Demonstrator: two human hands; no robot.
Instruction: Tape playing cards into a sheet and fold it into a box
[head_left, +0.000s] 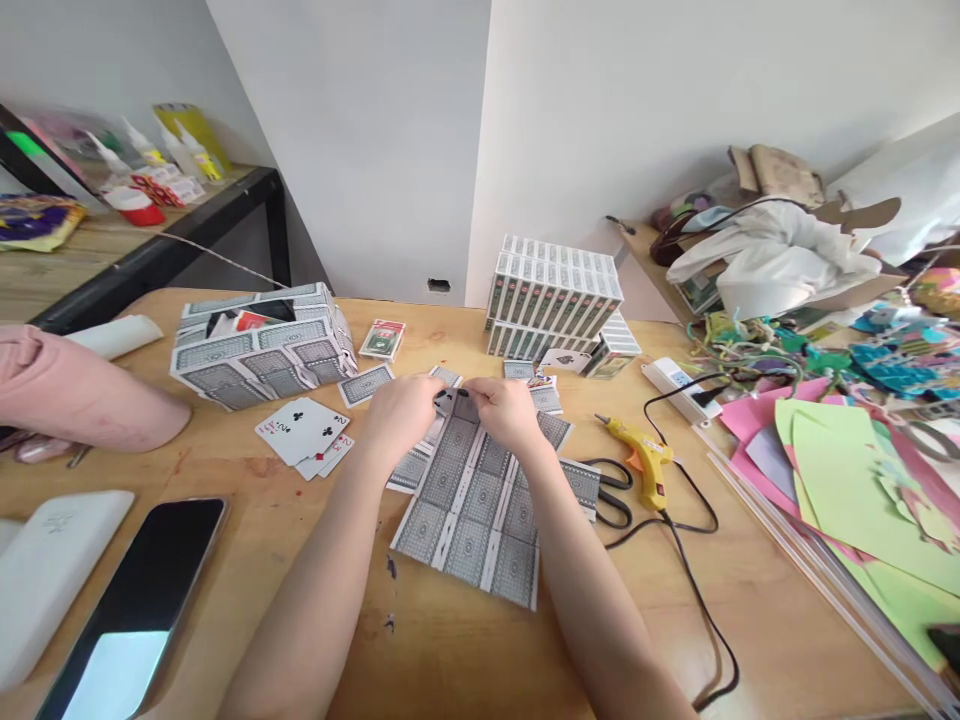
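Observation:
A panel of grey-backed playing cards [480, 500], joined edge to edge, lies before me at a slant on the table. Both hands meet at its far end. My left hand [405, 408] is closed, fingertips pinching the panel's far edge; my right hand [504, 408] pinches that edge just beside it. The fingertips are partly hidden, so the exact grip is unclear. Loose cards [411, 468] lie around and partly under the panel. Left of my hands are face-up cards [302, 432] and a card-covered box [262, 345] with an opening on top.
Stacked card packs [555, 290] stand at the back, near a single pack [382, 340]. To the right lie a yellow glue gun [641, 455] with its cord, black-handled scissors [615, 490], a power strip [679, 388] and coloured paper [847, 470]. A phone [142, 600] lies front left.

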